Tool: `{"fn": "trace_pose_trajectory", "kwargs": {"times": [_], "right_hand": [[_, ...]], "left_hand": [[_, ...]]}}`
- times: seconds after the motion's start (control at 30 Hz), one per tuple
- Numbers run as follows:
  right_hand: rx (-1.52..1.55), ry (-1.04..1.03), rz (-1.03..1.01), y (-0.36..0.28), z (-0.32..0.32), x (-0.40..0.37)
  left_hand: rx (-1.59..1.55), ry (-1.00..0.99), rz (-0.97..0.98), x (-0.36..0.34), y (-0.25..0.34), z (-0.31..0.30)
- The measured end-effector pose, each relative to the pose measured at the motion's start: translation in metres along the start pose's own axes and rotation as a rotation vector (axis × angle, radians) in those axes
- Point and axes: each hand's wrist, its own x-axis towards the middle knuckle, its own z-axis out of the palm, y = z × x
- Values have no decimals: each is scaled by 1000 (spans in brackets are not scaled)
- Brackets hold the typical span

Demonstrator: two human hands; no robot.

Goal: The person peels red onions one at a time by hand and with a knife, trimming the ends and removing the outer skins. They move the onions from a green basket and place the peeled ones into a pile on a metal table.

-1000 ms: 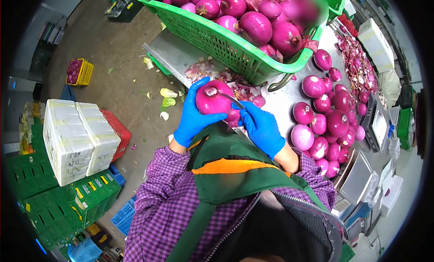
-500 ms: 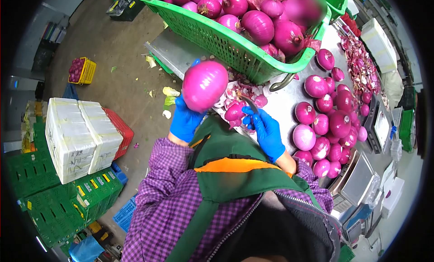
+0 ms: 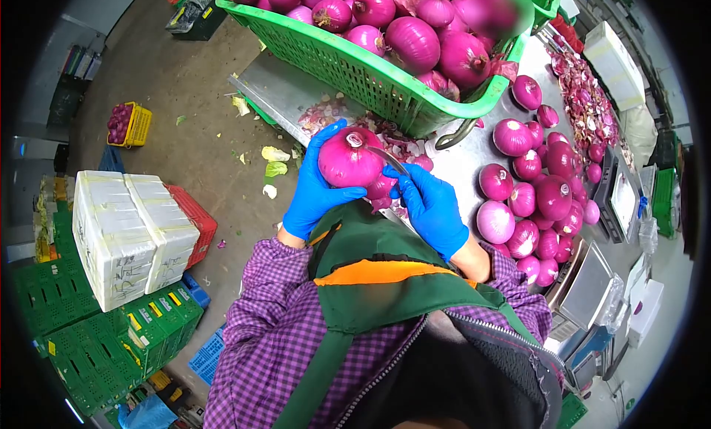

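Observation:
My left hand (image 3: 317, 186), in a blue glove, is wrapped round a large red onion (image 3: 346, 162) from the left and below. One end of the onion, with a pale cut ring, faces up. My right hand (image 3: 429, 208), also gloved in blue, grips a small knife (image 3: 388, 159) with a curved dark blade. The blade's tip is right at the onion's upper right side, near that ring. Behind and below the onion, loose skins and trimmings (image 3: 400, 141) lie on the metal table (image 3: 452, 167).
A green crate (image 3: 355, 67) heaped with red onions stands on the table ahead. To the right is a pile of peeled onions (image 3: 552, 195), with a heap of skins (image 3: 586, 103) beyond. White foam boxes (image 3: 122, 233) and green crates (image 3: 89, 325) are stacked at left.
The onion has turned so its cut end now faces up, and it sits slightly lower. My right hand has brought the knife up against it.

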Motion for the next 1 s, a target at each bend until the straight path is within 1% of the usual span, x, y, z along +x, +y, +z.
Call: {"fn": "trace_pose_trajectory", "kwargs": {"times": [0.17, 0.23, 0.3, 0.37, 0.4, 0.47, 0.6, 0.67, 0.7, 0.73, 0.8, 0.83, 0.87, 0.9, 0.93, 1.0], "right_hand": [[-11, 13, -6, -2, 4, 6], [-34, -30, 59, -5, 3, 8], [-33, -34, 68, -5, 2, 6], [-32, -41, 74, -5, 2, 3], [14, -46, 77, -4, 1, -2], [59, -54, 78, 1, 3, -11], [149, -111, 104, 18, 8, -25], [301, -78, 63, 13, 4, -26], [348, -71, 79, 14, 2, -24], [410, -57, 92, 14, 1, -20], [323, -8, 77, 9, -3, -14], [324, -5, 77, 8, -2, -13], [250, -2, 82, 8, -3, -12], [175, 6, 80, 8, -4, -8], [174, 11, 84, 6, -5, -7], [84, -2, 64, 0, -6, -6]], "left_hand": [[-83, 37, -35, -1, 2, 4], [-81, 33, -28, -2, -2, 2], [-79, 31, -20, -2, -4, 3], [-221, 83, -98, -3, -2, 4], [-220, 82, -98, -3, 0, 5], [-447, 170, -210, -2, 6, 7], [-525, 174, -170, 10, 17, 5], [-600, 81, -100, 19, 39, 7], [-665, 87, -164, 20, 46, 6], [-661, 89, -159, 15, 34, 1], [-982, 53, -199, 8, -4, -11], [-920, 88, -283, 7, -3, -7], [-923, 91, -287, 4, -1, -3], [-812, 63, -270, 5, 3, 1], [-700, 33, -256, 6, 7, 5], [-671, 67, -271, 8, 8, 9]]}}
